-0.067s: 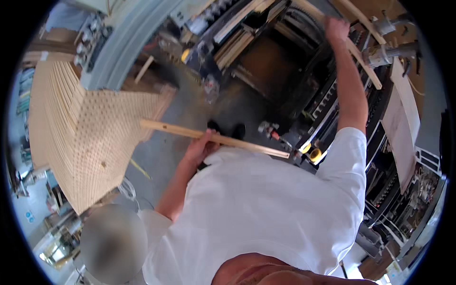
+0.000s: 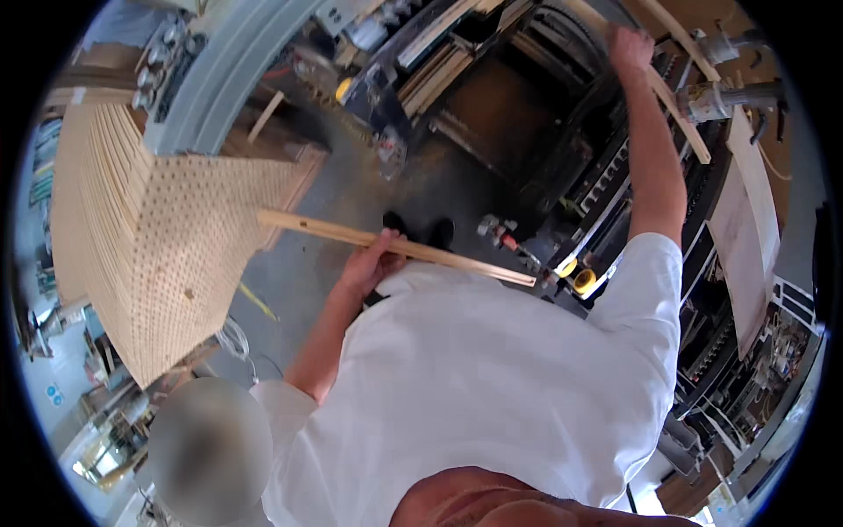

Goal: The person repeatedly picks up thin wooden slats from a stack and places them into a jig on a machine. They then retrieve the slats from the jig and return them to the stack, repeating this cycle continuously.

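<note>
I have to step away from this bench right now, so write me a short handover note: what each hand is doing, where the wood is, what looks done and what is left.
Left hand: closed around a long wooden strip, held roughly level in front of the body, ends free.
Right hand: raised high, gripping a second wooden slat that slants up by the dark machine frame.
Stock: a big stack of like strips, ends showing, stands to the left.
Done: one strip is out and in hand.
Left: both pieces are in hand, neither set down; the stack looks nearly full. Whether the upper slat is going in or coming out cannot be told.
</note>
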`<state>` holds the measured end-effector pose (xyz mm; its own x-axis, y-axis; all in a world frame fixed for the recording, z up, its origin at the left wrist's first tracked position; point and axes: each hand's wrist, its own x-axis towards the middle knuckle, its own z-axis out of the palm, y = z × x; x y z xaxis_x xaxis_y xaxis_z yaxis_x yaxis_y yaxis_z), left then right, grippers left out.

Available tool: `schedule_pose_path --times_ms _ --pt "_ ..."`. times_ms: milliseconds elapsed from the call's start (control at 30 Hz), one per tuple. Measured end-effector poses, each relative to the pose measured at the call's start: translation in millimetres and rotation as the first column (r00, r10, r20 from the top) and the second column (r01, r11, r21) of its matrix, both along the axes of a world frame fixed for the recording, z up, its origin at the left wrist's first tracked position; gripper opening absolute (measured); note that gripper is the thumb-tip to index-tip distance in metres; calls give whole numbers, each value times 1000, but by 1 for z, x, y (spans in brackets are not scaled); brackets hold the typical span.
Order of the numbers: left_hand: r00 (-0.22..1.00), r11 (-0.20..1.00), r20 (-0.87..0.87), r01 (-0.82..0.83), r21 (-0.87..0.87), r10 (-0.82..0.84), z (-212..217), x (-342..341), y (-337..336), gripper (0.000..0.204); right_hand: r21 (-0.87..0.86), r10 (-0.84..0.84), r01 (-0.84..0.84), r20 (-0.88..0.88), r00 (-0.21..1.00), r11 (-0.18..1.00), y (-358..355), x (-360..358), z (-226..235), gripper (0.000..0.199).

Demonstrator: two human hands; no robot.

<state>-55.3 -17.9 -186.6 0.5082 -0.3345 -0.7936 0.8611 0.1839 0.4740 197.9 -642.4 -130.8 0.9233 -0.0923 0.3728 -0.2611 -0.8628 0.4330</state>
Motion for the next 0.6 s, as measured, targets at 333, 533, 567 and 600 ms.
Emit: schedule_pose_path --times_ms 333,533,567,600 --pt "1000 999 -9 22 -26 -22 -27 -2 -11 48 51 -186 197 -168 968 979 32 0 8 21" --pt "994 996 63 85 15 -85 -15 10 -21 47 94 -98 94 41 994 991 31 -4 8 16" --pt "993 996 73 91 17 -92 -11 12 -24 47 115 -101 97 26 995 989 31 -4 10 16" --pt "993 996 79 90 22 -91 -9 13 -24 47 139 -95 94 6 995 986 36 -4 11 15"
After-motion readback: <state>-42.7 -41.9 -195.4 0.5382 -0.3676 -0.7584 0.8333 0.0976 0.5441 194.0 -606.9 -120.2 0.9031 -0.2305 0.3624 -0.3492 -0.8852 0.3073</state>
